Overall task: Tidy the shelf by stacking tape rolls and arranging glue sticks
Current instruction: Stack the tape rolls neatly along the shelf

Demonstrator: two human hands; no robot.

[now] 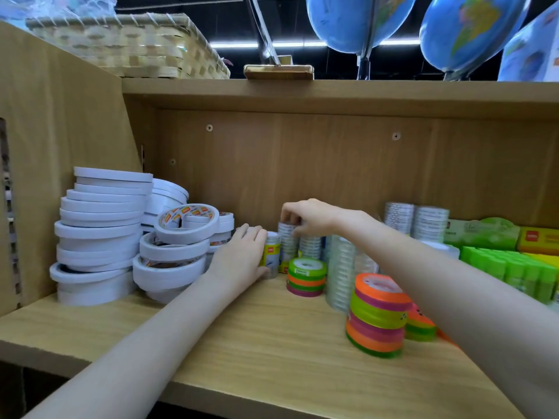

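My left hand (pixel 242 252) wraps around a small white glue stick with a yellow label (pixel 271 254) standing on the wooden shelf (pixel 242 334). My right hand (pixel 305 217) pinches the top of a stack of small clear tape rolls (pixel 287 243) just behind it. White tape rolls (pixel 99 234) are piled high at the left, with a looser heap of labelled rolls (pixel 181 237) beside them. Coloured tape stacks stand in the middle (pixel 306 276) and at the front right (pixel 378 316). Green glue sticks (pixel 514 270) fill a tray at the far right.
A tall clear tape column (pixel 340 273) stands between the coloured stacks. More clear rolls (pixel 417 220) and green and yellow boxes (pixel 484 234) line the back right. A woven basket (pixel 127 46) and globes (pixel 469 34) sit on the shelf above.
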